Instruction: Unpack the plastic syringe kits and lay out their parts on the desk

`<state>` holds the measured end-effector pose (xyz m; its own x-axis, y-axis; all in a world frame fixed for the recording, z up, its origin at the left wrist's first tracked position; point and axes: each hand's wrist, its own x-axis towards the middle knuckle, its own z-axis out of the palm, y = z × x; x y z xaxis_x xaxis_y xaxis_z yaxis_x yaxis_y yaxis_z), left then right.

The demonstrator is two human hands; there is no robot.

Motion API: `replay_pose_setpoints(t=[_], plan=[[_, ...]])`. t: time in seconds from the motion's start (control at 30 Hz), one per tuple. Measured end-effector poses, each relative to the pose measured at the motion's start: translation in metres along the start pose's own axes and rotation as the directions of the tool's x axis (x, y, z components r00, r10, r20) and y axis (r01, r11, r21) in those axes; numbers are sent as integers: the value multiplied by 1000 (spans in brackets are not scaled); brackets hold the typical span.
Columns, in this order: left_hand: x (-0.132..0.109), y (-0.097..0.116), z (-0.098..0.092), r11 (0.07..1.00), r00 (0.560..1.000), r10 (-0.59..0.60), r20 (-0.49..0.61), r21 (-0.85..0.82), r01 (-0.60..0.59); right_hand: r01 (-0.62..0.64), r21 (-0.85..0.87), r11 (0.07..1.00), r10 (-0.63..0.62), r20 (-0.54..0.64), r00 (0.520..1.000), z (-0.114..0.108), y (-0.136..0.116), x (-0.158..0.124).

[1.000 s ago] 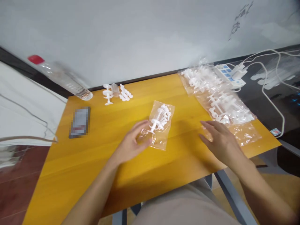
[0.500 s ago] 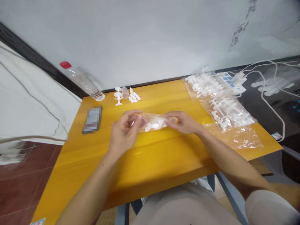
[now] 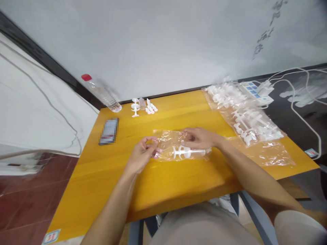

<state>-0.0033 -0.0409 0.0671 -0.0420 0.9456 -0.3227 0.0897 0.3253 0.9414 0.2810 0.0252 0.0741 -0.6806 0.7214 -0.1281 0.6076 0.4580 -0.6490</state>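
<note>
A clear plastic bag (image 3: 168,137) lies across the middle of the table, spread fairly flat. Inside it shows a white plastic syringe-like piece (image 3: 196,152), with a flanged end toward the left and a clear barrel toward the right. My left hand (image 3: 140,153) pinches the bag's left end between thumb and fingers, near a pinkish patch. Over the bag's upper right part, my right hand (image 3: 201,137) has its fingers curled and its thumb lying against the film; its fingertips are partly hidden.
Bags of white plastic parts (image 3: 252,124) lie on the right beside a power strip (image 3: 257,93) with cables. At the back left are loose white parts (image 3: 151,107), a small clear cup (image 3: 142,103) and a red-capped bottle (image 3: 104,95). A phone (image 3: 109,131) lies at left.
The bag, previously bunched between both hands, is now spread on the table, showing the syringe-like piece lengthwise. Both hands appear lower, and the camera view has shifted slightly.
</note>
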Motion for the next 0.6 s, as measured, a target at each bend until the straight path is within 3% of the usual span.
replay_pose_setpoints(t=[0.1, 0.17, 0.33, 0.4, 0.47, 0.53, 0.6], plan=[[2, -18, -1, 1000, 1000, -12, 12, -10, 12, -7, -294, 956, -27, -109, 994, 27, -5, -4], [6, -27, -4, 1000, 1000, -13, 22, 14, 13, -4, -401, 916, -65, -157, 985, 46, -9, -6], [15, -42, -20, 992, 998, -41, -40, 120, 45, 41, -389, 920, -125, -192, 973, 64, 3, -6], [14, -44, -24, 975, 989, 62, -135, 221, -31, 112, -348, 931, -196, -217, 956, 60, 13, -7], [9, -42, -26, 911, 945, 267, -190, 369, -184, 155, -325, 933, -245, -257, 935, 56, 22, -9], [4, -35, -25, 809, 907, 414, -79, 489, -326, 184, -315, 931, -276, -277, 920, 54, 28, -12], [2, -26, -21, 741, 898, 411, 159, 514, -431, 220, -298, 929, -306, -280, 910, 55, 30, -13]])
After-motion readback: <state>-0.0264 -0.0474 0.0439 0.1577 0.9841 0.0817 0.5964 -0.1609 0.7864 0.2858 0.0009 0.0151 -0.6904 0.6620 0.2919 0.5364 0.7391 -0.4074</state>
